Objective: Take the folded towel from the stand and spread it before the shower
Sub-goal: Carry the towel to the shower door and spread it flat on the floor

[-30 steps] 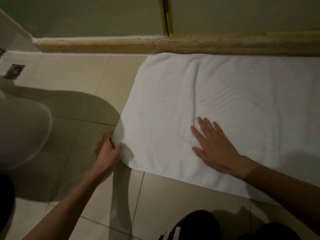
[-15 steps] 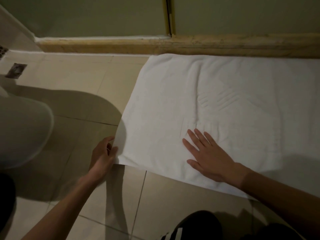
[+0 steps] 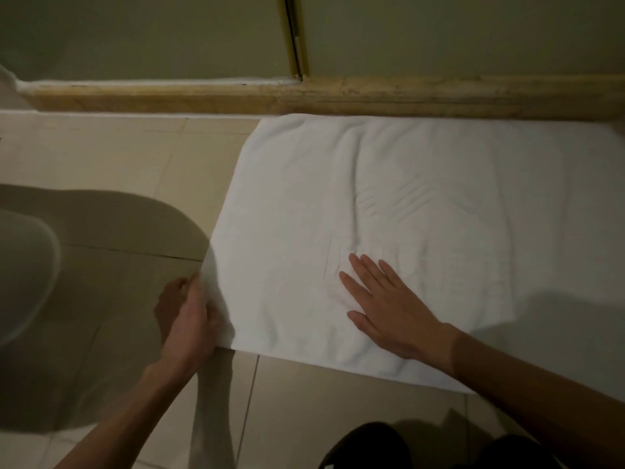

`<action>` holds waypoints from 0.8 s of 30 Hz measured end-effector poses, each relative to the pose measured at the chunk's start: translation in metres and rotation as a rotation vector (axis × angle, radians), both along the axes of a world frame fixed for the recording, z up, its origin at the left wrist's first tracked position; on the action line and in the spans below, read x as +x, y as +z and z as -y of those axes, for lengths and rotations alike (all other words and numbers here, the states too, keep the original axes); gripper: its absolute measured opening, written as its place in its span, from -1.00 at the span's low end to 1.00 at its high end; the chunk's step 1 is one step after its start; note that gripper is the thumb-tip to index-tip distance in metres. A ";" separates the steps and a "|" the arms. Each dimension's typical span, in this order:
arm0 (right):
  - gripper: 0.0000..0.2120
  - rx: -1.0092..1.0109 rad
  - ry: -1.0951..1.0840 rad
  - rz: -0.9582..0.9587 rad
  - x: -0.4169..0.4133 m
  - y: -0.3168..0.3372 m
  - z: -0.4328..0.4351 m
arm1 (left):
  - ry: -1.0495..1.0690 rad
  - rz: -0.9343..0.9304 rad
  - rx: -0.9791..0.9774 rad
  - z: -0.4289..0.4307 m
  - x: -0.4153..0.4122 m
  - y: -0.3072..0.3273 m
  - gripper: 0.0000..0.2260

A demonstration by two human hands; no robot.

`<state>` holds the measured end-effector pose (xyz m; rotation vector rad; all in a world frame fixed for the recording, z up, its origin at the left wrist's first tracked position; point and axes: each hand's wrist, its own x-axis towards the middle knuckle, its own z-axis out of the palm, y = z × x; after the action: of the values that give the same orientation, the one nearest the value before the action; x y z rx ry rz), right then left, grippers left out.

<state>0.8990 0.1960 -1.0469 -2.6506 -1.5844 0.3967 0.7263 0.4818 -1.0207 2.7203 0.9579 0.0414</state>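
A white towel lies spread flat on the beige floor tiles, its far edge against the stone threshold of the shower. My left hand pinches the towel's near left corner, fingers closed on the cloth. Flat on the towel near its front edge rests my right hand, palm down with the fingers spread. A few soft creases run through the towel's middle.
Glass shower panels with a brass-coloured frame rise behind the threshold. A pale rounded fixture, likely a toilet bowl, bulges in at the left and casts a wide shadow. My dark-clothed knees show at the bottom edge.
My left hand has drawn the near left corner outward and toward me, flattening it. The right hand slid slightly back toward the front edge, still pressed flat.
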 end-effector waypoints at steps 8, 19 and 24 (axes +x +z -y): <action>-0.41 -0.046 -0.362 0.069 0.052 0.003 0.027 | -0.423 -0.103 -0.069 0.069 0.103 -0.021 -0.37; -0.32 -0.087 -0.422 0.062 0.063 -0.007 0.036 | -0.579 -0.138 0.033 0.101 0.202 -0.038 -0.36; -0.33 -0.086 -0.433 0.060 0.063 -0.008 0.036 | -0.562 -0.202 0.082 0.090 0.205 -0.043 -0.41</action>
<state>0.9620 0.1598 -1.0549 -2.9855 -0.9748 0.3719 0.9313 0.3920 -1.0632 3.0072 0.2054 -0.3088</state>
